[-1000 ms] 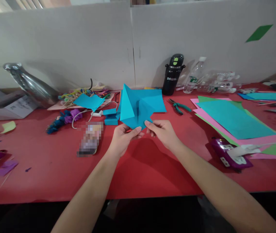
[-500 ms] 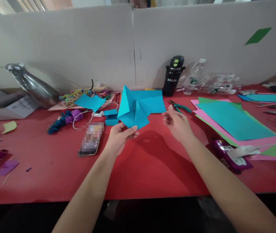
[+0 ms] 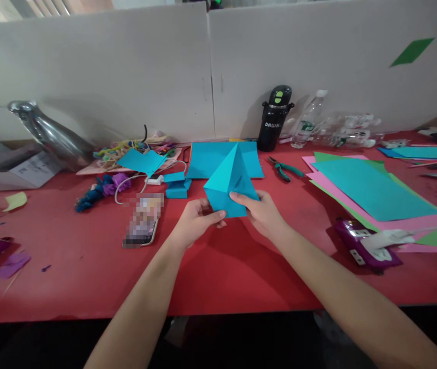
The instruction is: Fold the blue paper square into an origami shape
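A folded blue paper (image 3: pixel 228 179) with a pointed top is held above the red table between both hands. My left hand (image 3: pixel 199 220) pinches its lower left edge, thumb in front and fingers behind. On the right side, my right hand (image 3: pixel 262 212) grips the paper with its thumb pressed on the front crease; its other fingers are partly hidden behind. Beyond the paper lies a flat blue sheet (image 3: pixel 199 159). To the left stands a small folded blue paper piece (image 3: pixel 177 187).
A phone (image 3: pixel 144 220) lies left of my hands. Pliers (image 3: pixel 283 169), a black bottle (image 3: pixel 274 120) and a stack of coloured paper (image 3: pixel 375 192) are to the right, with a purple power strip (image 3: pixel 368 246) in front. A metal jug (image 3: pixel 51 133) leans at the back left.
My right hand has moved left and taken hold of the folded paper, which was in my left hand alone. The paper has shifted right and turned, its point now centred.
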The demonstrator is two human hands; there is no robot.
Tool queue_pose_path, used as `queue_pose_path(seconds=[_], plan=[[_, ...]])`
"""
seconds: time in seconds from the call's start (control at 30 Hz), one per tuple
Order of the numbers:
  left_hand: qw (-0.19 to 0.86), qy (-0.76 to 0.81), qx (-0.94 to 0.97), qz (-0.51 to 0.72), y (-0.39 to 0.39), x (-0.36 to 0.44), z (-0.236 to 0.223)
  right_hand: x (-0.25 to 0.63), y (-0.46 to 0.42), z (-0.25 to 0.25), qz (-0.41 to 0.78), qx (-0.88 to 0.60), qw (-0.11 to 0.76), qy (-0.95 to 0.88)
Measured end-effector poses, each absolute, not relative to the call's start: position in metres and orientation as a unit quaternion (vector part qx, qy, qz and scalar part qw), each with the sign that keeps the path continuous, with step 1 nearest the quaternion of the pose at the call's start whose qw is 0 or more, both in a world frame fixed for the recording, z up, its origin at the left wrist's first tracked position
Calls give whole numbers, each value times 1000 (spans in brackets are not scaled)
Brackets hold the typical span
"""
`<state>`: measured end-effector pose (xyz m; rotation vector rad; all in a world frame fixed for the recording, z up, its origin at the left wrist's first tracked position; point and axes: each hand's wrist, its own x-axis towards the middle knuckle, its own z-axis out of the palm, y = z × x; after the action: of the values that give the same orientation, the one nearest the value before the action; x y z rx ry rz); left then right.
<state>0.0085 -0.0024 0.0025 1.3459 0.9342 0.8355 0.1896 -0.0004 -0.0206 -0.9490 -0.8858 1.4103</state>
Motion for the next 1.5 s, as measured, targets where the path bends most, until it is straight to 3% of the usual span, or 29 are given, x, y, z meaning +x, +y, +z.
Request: queue_pose_path(seconds=[0.57, 1.03, 1.23, 1.5], plan=[[577, 413, 591, 383, -2, 6, 0, 198, -4, -12, 597, -401, 543, -434], [542, 445, 604, 379, 0, 2, -5, 215, 8, -9, 557, -403, 613, -390], [542, 432, 604, 394, 1, 4, -6, 205, -2, -10, 642, -374, 487, -458], [570, 429, 601, 360, 0, 6, -4, 190, -8, -18, 611, -411, 527, -424]])
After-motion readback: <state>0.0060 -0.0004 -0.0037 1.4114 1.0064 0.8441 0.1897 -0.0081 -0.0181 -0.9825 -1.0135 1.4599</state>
